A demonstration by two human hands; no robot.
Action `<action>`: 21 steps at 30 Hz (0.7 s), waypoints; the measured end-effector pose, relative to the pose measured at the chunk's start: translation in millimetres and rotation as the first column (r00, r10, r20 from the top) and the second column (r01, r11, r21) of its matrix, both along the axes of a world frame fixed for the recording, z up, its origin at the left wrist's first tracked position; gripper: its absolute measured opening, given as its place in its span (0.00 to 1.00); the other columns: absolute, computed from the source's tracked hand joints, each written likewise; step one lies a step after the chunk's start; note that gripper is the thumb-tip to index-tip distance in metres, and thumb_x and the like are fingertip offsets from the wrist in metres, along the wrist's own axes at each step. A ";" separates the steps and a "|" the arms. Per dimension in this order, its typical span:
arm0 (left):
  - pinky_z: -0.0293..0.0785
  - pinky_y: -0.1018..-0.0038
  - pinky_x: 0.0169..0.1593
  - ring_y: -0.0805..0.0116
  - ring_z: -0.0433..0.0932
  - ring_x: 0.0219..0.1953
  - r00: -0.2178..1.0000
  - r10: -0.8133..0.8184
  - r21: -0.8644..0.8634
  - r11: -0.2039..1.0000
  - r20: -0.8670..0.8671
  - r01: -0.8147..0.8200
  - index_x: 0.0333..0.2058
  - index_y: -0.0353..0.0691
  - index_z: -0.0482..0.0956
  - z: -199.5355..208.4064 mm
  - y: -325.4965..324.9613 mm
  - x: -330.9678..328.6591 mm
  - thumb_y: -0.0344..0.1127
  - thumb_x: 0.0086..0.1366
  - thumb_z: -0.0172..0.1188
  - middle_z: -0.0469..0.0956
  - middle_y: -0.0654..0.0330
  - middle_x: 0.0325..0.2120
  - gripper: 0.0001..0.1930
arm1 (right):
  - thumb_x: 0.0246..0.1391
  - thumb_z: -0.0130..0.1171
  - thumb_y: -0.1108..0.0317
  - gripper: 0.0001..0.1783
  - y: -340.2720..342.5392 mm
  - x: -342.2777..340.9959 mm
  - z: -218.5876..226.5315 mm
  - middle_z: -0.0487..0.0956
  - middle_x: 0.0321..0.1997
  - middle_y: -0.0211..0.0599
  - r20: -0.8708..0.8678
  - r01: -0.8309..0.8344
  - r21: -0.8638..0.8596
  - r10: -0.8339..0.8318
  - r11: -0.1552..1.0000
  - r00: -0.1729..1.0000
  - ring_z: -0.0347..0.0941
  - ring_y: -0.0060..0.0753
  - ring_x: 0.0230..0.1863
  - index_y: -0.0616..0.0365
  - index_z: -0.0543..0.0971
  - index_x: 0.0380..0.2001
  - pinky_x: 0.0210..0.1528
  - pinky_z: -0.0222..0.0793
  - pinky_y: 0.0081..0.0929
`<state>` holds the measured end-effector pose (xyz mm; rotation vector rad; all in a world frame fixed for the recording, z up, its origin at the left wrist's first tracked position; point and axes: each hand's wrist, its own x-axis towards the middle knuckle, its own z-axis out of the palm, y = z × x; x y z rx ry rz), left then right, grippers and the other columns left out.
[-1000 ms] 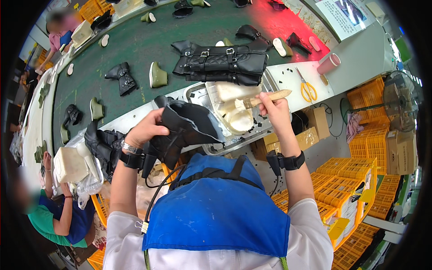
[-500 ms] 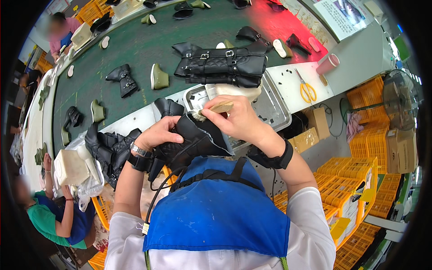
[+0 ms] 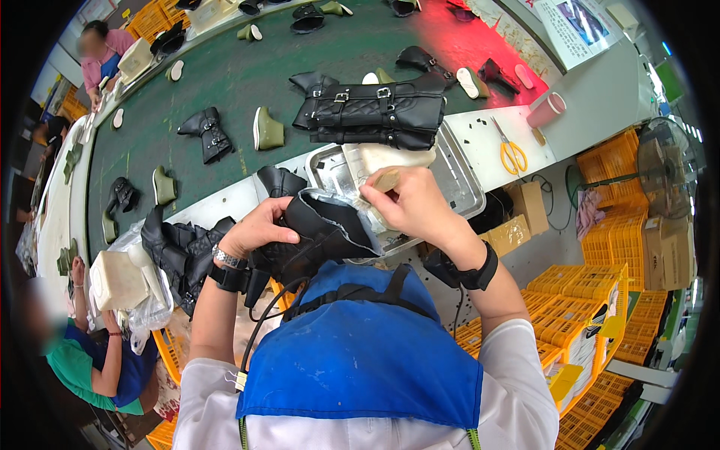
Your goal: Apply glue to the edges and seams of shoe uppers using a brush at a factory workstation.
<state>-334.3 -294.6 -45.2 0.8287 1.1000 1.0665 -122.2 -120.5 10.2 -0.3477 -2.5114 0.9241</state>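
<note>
My left hand (image 3: pixel 262 230) grips a black quilted boot upper (image 3: pixel 330 234), thumb on the outside near its rim. The upper's opening faces up and shows a pale raw edge. A short brush with a wooden handle (image 3: pixel 388 180) is pinched in my right hand (image 3: pixel 416 206), just right of the opening. Its pale bristles are partly hidden by my fingers and sit apart from the rim, by a whitish container (image 3: pixel 394 156). That container stands in a metal tray (image 3: pixel 471 180). Several black buckled boot uppers (image 3: pixel 371 109) lie stacked beyond it.
Yellow-handled scissors (image 3: pixel 513 154) and a pink cup (image 3: pixel 547 110) are right of the tray. More black uppers (image 3: pixel 184 251) lie left of my left hand. Green wedge soles (image 3: pixel 268 129) dot the green conveyor belt (image 3: pixel 225 82). Orange crates (image 3: pixel 574 300) stand at right. Co-workers sit along the left.
My right hand has moved right with the brush, away from the upper's rim to beside the whitish container. My left hand still holds the upper, whose opening now shows more.
</note>
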 end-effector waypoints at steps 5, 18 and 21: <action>0.69 0.80 0.46 0.78 0.74 0.38 0.998 -0.052 0.001 0.999 -0.034 0.052 0.43 0.34 0.73 5.2 2.0 4.1 0.30 0.46 0.68 0.77 0.65 0.37 0.24 | 0.47 0.58 0.65 0.10 -6.5 -17.4 17.4 0.74 0.16 0.43 -0.277 -0.025 -0.259 -0.050 0.966 0.960 0.70 0.39 0.16 0.62 0.78 0.22 0.21 0.63 0.29; 0.67 0.80 0.48 0.79 0.71 0.40 0.993 0.046 0.054 0.998 -0.112 -0.040 0.45 0.34 0.73 5.2 -7.6 1.3 0.30 0.43 0.70 0.76 0.66 0.38 0.27 | 0.49 0.59 0.66 0.11 1.6 -0.4 -8.2 0.75 0.18 0.34 -0.022 0.076 -0.337 -0.088 0.938 0.996 0.67 0.19 0.19 0.66 0.78 0.26 0.23 0.64 0.20; 0.67 0.80 0.48 0.79 0.72 0.40 0.980 0.154 0.097 0.985 -0.130 -0.142 0.44 0.34 0.74 8.2 -8.5 5.3 0.29 0.41 0.70 0.76 0.67 0.37 0.28 | 0.48 0.58 0.64 0.13 1.3 6.4 -14.4 0.75 0.15 0.41 -0.042 0.137 -0.356 -0.162 0.925 0.986 0.72 0.31 0.17 0.66 0.79 0.23 0.21 0.65 0.27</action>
